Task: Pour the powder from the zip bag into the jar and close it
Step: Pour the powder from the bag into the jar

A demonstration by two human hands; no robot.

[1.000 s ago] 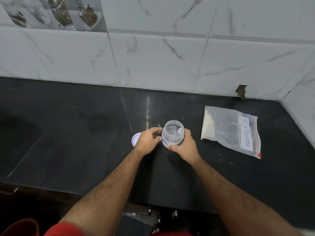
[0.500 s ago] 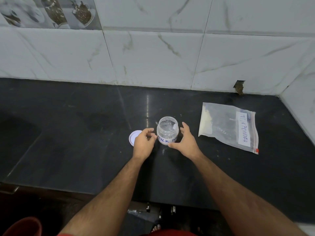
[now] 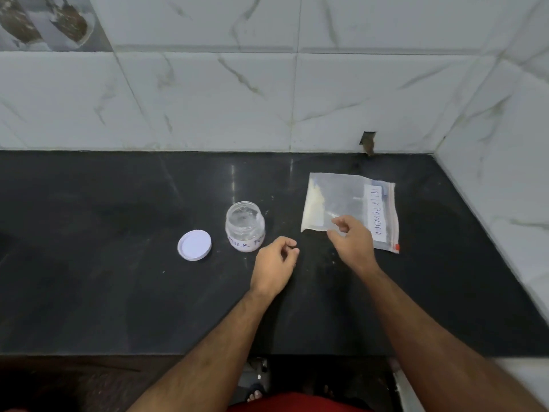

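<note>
Table (image 3: 118, 292): black polished stone slab, set against a white marbled tile wall (image 3: 297, 99); carries every item below.

Zip bag (image 3: 350, 203): clear plastic, lying flat on the table's right part, well apart from the jar. White label reads "MILK POWDER"; zip strip with a red tab runs along its right edge. Pale powder (image 3: 315, 197) is heaped at the left, sealed end. Zip looks shut, though that cannot be told for certain.

Right hand (image 3: 353, 242): over the bag's near edge, fingers loosely curled and parted, holding nothing; whether the fingertips touch the plastic cannot be told.

Left hand (image 3: 274, 267): above bare table between jar and bag, fingers loosely curled, empty.

Jar (image 3: 245, 226): small, clear, upright, lid off, apparently empty; label begins "MILK".

Lid (image 3: 194, 244): white, round, flat on the table just left of the jar, not touching it.

Handling note, step in hand (taking up the bag): best gripped near the zip end and raised with that end uppermost, so the powder settles away from the opening; the left hand to part the zip. The jar mouth is narrow, so pouring from one corner is advised.
</note>
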